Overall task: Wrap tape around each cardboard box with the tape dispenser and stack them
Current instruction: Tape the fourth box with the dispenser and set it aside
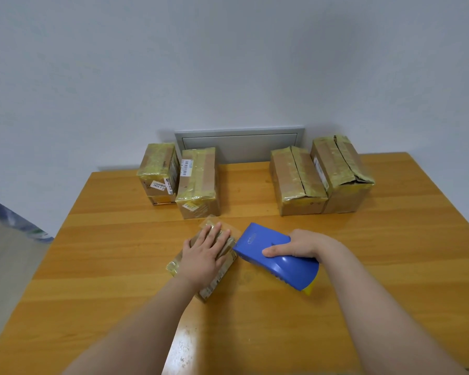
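The wooden table (255, 307) carries taped cardboard boxes (298, 182) along its far edge. Right hand (298, 243) grips the blue tape dispenser (257, 240), whose front end is just beside the small cardboard box (220, 277) at centre. Left hand (205, 251) presses flat on that box, fingers straight.

A person's left hand (205, 254) lies flat, fingers straight, on a small taped cardboard box (222, 269) on a wooden table (282, 334). Just beside it, the right hand (298, 244) grips a blue tape dispenser (266, 247), whose front end touches the box's right edge. Four more taped boxes (198, 182) stand in two pairs along the table's far edge, by a white wall (228, 63).
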